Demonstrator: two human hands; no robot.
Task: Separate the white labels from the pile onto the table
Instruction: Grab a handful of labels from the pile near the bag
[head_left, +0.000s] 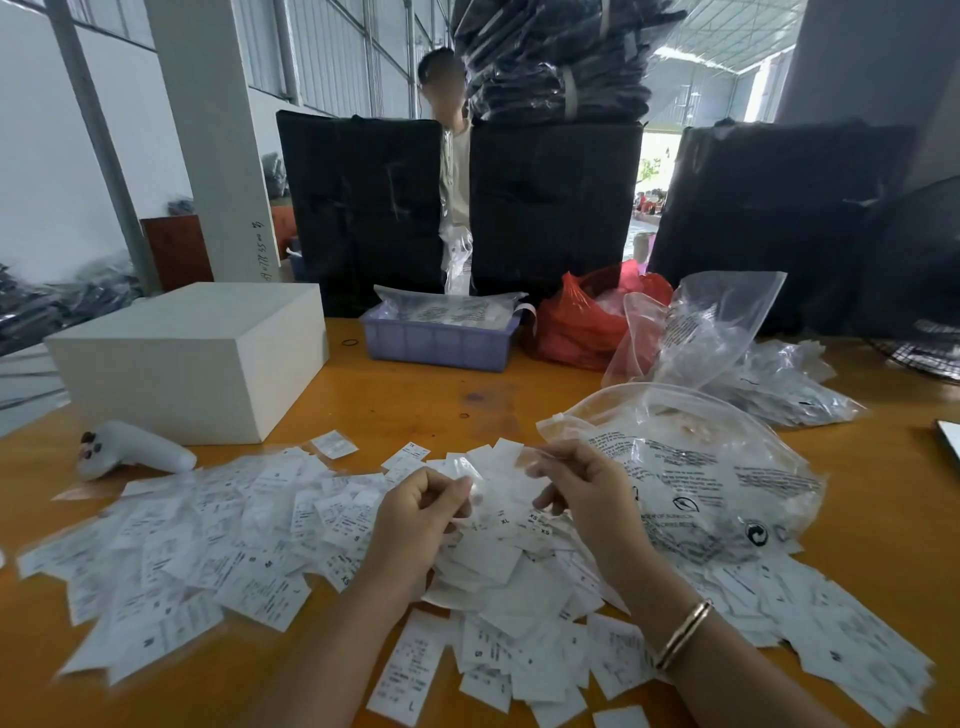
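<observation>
A wide pile of small white printed labels (249, 540) covers the near part of the orange table (415, 395), thickest in the middle. Above the middle of the pile my left hand (421, 512) pinches the left edge of a white label (498, 467) with thumb and forefinger. My right hand (582, 486) pinches the right side of the same label, held a little above the heap. A bracelet (683, 634) sits on my right wrist. Size letters such as XS and XL show on labels under my hands.
A clear printed plastic bag (701, 478) lies right of my hands. A white box (192, 358) and a white controller (130, 449) sit at left. Behind are a purple tray (441, 343), a red bag (576, 322), more clear bags and black bundles. A person stands beyond.
</observation>
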